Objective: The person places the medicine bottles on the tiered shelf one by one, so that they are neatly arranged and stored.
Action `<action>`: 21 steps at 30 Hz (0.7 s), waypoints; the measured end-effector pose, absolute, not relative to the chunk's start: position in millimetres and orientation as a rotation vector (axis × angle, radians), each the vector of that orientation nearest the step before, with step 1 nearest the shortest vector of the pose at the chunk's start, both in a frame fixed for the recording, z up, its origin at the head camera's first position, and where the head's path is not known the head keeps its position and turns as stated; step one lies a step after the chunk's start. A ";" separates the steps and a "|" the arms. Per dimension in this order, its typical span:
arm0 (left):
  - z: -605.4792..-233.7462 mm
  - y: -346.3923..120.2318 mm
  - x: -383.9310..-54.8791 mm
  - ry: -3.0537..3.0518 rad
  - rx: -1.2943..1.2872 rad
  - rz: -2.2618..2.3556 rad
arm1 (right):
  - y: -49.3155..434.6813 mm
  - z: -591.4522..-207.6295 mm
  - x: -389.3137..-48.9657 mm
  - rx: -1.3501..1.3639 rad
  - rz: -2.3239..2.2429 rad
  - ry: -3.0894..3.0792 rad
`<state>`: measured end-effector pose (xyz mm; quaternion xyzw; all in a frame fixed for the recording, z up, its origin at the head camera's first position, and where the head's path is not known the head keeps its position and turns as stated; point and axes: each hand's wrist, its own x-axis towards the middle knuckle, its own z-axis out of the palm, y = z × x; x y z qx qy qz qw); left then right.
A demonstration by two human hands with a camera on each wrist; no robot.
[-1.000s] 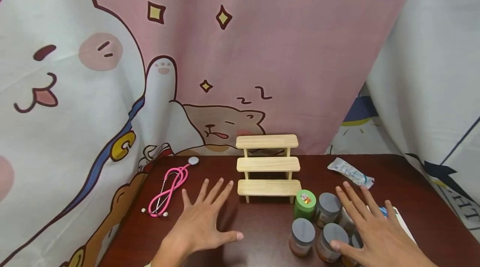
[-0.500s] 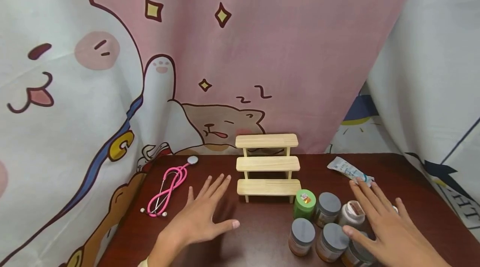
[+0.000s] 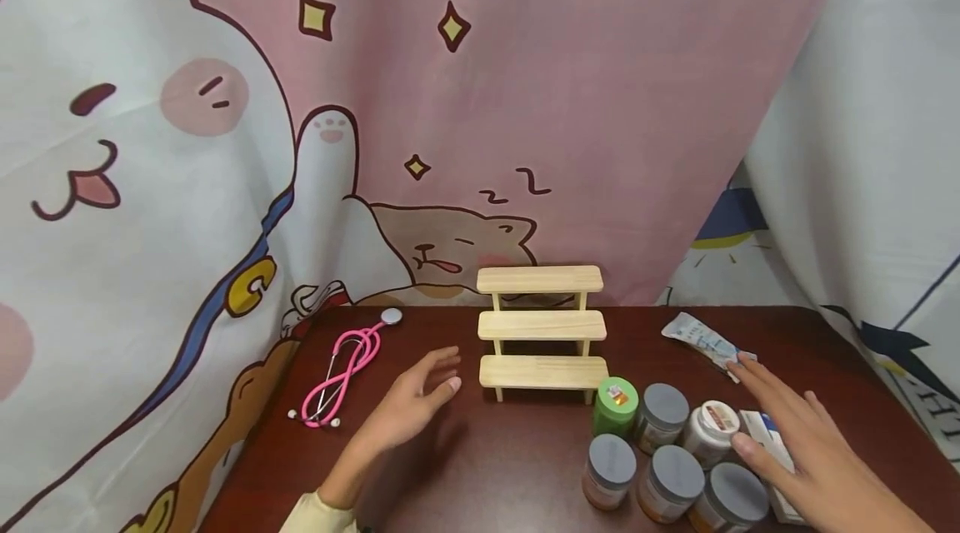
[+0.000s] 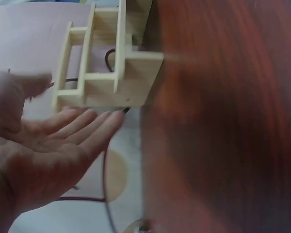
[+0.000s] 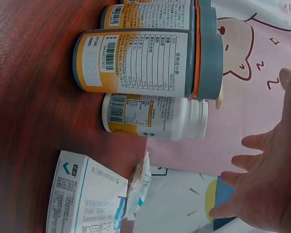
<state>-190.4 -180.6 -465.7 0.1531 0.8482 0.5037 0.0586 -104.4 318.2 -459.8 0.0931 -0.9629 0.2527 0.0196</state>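
Note:
My left hand hovers over the table left of a three-tier wooden display stand, turned on its side with nothing in it. In the left wrist view its fingers extend toward the stand. My right hand is held above the right side, fingers apart, holding nothing. Under and beside it are a white box, a white bottle and a grey-lidded jar. Its fingertips overlap the end of a pale tube in the head view. The right wrist view shows the box below the bottle.
Several more grey-lidded jars and a green jar stand grouped before the stand's right end. A pink stethoscope lies at the left of the dark wooden table. A printed cat curtain hangs behind.
My left hand has turned from palm-down with spread fingers onto its side, fingers closer together. My right hand has shifted right, uncovering the white bottle and part of the box.

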 end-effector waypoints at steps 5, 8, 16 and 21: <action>-474.9 -175.0 -196.9 2.279 0.325 1.850 | 321.4 -461.9 -106.8 0.303 0.886 -2.997; -476.9 -170.8 -200.6 2.152 0.250 1.936 | 324.2 -462.2 -106.4 0.284 0.917 -2.998; -483.3 -156.4 -213.9 2.042 0.143 1.892 | 329.2 -467.1 -106.4 0.253 0.952 -2.996; -486.4 -149.5 -222.4 2.080 0.112 1.828 | 331.1 -468.1 -108.6 0.263 0.989 -2.998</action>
